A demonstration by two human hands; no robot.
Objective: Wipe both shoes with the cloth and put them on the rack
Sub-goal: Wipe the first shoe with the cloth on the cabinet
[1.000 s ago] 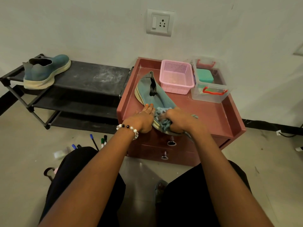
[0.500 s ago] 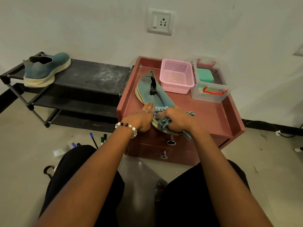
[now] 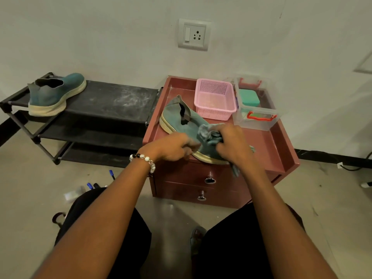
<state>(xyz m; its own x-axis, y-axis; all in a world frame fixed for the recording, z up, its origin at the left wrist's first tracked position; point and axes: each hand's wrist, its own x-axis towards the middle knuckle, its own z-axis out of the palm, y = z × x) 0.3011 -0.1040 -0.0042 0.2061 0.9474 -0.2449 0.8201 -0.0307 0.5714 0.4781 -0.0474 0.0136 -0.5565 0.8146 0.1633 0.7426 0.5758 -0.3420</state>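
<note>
Shoes, two, teal with cream soles. First shoe point(image 3: 181, 119): lies on the top of the red drawer unit point(image 3: 267, 146), leaning over on its side with sole edge toward the rack side; long axis runs diagonally, heel toward the wall at back left, toe toward the person at front right, the toe end overhanging the unit's front edge. Second shoe point(image 3: 54, 95): stands upright on the top shelf of the black rack point(image 3: 112, 99), at its left end, toe pointing right and toward the wall, heel at the left edge.

Cloth point(image 3: 209, 135), one, grey-blue, bunched on the toe part of the first shoe.

Left hand point(image 3: 173, 147): beaded bracelet point(image 3: 144, 160) at the wrist; fingers curled, gripping the near sole edge of the first shoe. Right hand point(image 3: 233, 143): fingers clamped on the bunched cloth, pressing it onto the shoe's upper.

Other items on the drawer unit: one pink mesh basket point(image 3: 215, 98), just behind the first shoe; one clear plastic box point(image 3: 255, 107) with red handles, a green container inside, beside the basket on the right.

Floor point(image 3: 30, 178): several marker pens point(image 3: 111, 174) below the rack, number unclear.
</note>
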